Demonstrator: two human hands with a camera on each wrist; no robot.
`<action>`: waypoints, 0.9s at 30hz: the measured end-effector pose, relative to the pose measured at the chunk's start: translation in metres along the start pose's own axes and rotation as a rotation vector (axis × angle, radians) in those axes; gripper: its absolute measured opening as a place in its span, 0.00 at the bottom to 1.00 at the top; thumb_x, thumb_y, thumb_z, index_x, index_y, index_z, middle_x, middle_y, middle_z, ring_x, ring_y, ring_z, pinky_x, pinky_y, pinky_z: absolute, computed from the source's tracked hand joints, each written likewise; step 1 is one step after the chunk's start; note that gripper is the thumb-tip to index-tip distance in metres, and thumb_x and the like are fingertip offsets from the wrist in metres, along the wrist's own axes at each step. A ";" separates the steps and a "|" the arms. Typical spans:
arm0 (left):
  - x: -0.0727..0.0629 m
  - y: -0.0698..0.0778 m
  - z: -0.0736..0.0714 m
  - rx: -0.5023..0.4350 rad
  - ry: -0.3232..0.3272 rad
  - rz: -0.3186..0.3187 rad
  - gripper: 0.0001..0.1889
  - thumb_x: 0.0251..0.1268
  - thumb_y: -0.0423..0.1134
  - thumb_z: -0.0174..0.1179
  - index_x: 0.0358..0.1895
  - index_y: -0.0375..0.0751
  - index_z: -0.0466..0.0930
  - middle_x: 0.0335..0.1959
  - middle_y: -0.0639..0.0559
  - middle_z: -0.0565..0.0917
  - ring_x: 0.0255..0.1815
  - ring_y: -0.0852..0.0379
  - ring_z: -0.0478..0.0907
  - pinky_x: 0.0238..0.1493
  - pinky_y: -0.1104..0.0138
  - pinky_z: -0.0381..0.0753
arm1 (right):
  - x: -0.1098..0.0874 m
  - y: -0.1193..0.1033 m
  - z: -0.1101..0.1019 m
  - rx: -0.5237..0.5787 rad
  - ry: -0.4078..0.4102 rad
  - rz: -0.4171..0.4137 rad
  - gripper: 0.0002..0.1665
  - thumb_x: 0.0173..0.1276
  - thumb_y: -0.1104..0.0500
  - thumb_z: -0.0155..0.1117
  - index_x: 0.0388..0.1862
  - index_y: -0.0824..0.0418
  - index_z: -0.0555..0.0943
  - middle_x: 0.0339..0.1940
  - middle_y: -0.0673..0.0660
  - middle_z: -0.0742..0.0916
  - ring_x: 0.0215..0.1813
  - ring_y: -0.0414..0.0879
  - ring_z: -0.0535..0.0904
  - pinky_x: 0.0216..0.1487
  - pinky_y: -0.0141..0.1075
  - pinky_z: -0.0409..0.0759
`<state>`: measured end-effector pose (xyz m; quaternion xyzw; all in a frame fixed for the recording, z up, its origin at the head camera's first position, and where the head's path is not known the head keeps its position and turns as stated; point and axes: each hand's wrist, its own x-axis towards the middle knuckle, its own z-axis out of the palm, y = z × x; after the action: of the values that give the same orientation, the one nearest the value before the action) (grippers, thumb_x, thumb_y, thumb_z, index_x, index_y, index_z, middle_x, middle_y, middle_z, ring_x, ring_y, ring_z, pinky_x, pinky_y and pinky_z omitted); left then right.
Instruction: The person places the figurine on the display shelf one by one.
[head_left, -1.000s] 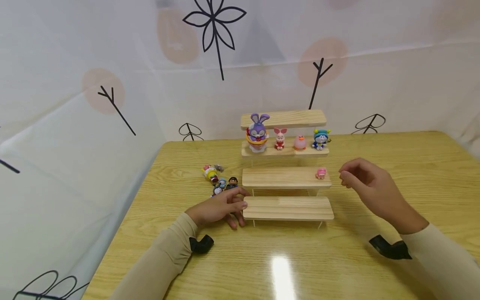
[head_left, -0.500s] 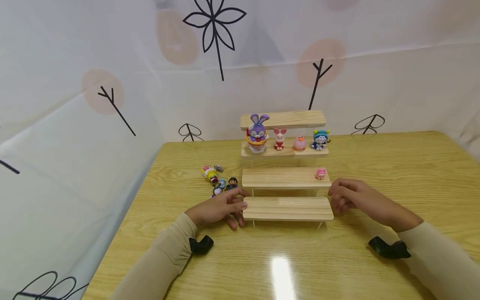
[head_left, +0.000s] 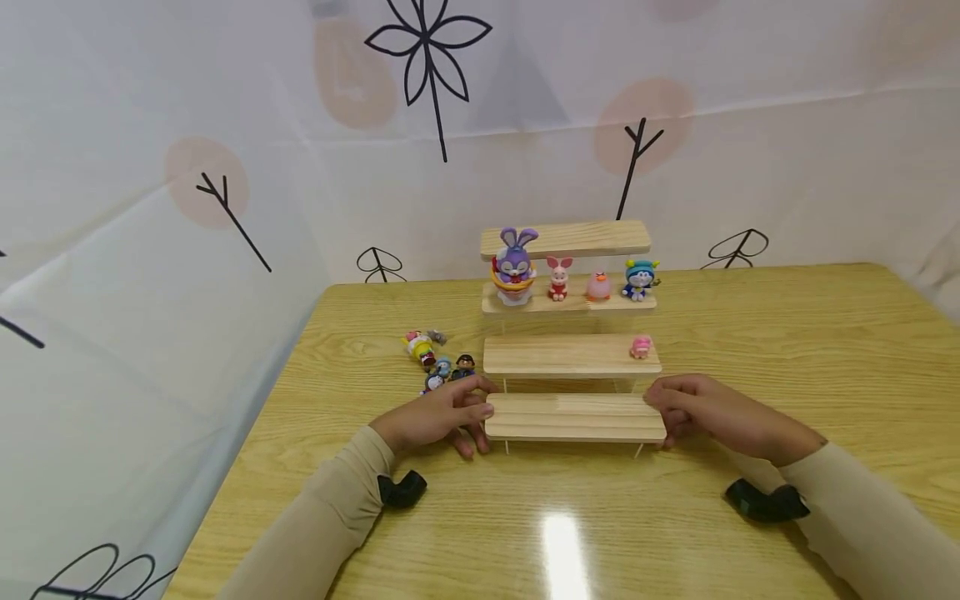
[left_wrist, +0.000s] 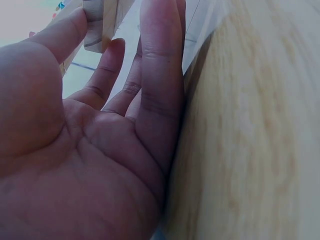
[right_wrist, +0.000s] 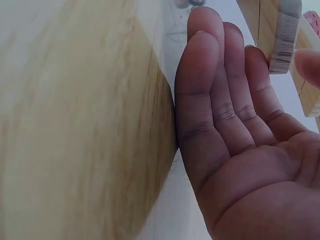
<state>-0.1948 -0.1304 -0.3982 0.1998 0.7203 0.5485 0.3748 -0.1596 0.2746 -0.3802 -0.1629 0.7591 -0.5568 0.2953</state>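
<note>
One table (head_left: 450,517). Four wooden shelves (head_left: 573,417). Five toys (head_left: 558,283) on them: four on one, one on another. Loose toys (head_left: 422,350), I make it five, some overlapping. Two hands (head_left: 438,415).

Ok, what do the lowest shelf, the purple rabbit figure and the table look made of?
Lowest shelf: pale wood, smooth-looking, by its lengthwise grain.
Purple rabbit figure: probably plastic or vinyl, going by its moulded shape and solid colours.
Table: wood or wood-look laminate; grain shows, and the bright reflection suggests a glossy finish. I can't tell which.
</note>
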 end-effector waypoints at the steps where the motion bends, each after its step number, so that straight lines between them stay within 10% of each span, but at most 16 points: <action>1: 0.000 0.000 0.000 0.002 0.001 0.001 0.22 0.79 0.47 0.53 0.69 0.48 0.63 0.46 0.42 0.81 0.38 0.51 0.86 0.37 0.58 0.89 | 0.000 0.001 0.000 -0.002 -0.009 -0.013 0.20 0.84 0.52 0.43 0.48 0.69 0.73 0.29 0.53 0.72 0.38 0.47 0.82 0.44 0.44 0.87; 27: 0.000 -0.001 0.000 -0.005 0.004 -0.008 0.24 0.78 0.48 0.54 0.70 0.47 0.63 0.47 0.41 0.80 0.38 0.51 0.86 0.37 0.57 0.89 | 0.003 0.016 -0.005 0.113 -0.109 -0.083 0.17 0.85 0.57 0.41 0.49 0.65 0.77 0.32 0.57 0.89 0.33 0.44 0.85 0.35 0.38 0.87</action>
<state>-0.1944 -0.1309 -0.3987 0.1949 0.7203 0.5492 0.3763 -0.1637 0.2815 -0.3953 -0.2073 0.7017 -0.6009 0.3218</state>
